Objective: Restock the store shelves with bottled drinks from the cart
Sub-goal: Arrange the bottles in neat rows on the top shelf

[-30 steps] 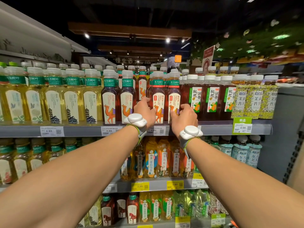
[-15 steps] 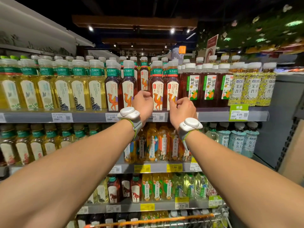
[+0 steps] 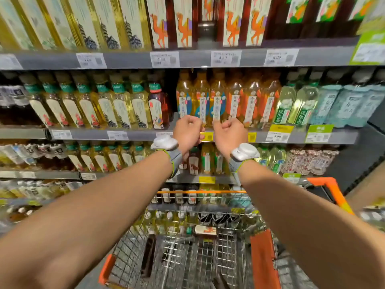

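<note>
Both arms reach forward over the cart point(image 3: 208, 243) toward the shelves. The left hand point(image 3: 187, 132) and the right hand point(image 3: 229, 134) hover side by side, close but apart, in front of the second shelf point(image 3: 133, 135) at its yellow price tags. Each hand is curled into a loose fist with the fingers tucked in, and neither holds a bottle. A white, rounded wrist device point(image 3: 164, 142) on a grey band sits on the left wrist, and its twin is on the right.

Just behind the hands stands a row of amber bottles point(image 3: 235, 97) with tall white label strips, packed shoulder to shoulder. To their left are yellow tea bottles point(image 3: 108, 103) with green neck bands. On the top shelf point(image 3: 129, 59), well above the hands, dark bottles with orange camel labels point(image 3: 170, 21) flank an open gap.

Below the forearms, the wire cart has orange plastic corners and rim. A single bottle point(image 3: 205, 231) with a pale label lies on its side at the far end of the basket, well below both hands; blur hides finer detail.
</note>
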